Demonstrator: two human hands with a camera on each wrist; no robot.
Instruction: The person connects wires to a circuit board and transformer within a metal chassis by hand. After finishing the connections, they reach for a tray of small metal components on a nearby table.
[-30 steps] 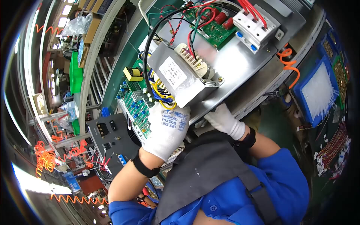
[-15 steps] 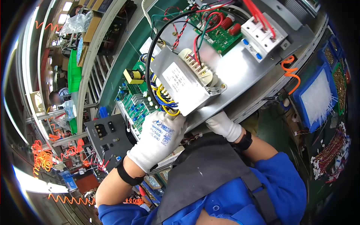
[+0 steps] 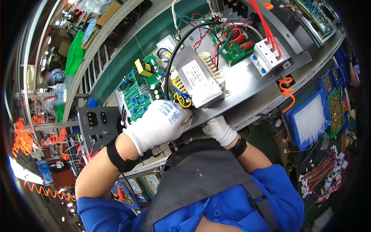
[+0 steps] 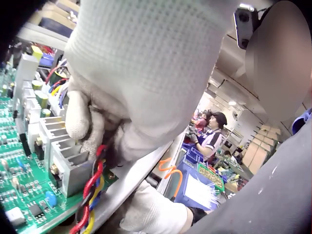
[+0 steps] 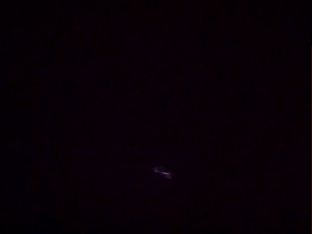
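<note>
The left glove is white with blue print, the right glove white; the circuit board is green, looped wires yellow and blue, 2 sleeves blue.

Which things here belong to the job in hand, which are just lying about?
Likely the job:
metal plate
transformer
yellow and blue wires
circuit board by left hand

Likely lying about:
blue tray
white strips
wire bundle

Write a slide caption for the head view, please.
Gloved left hand beside a green circuit board, gloved right hand at the edge of a metal plate.
</note>
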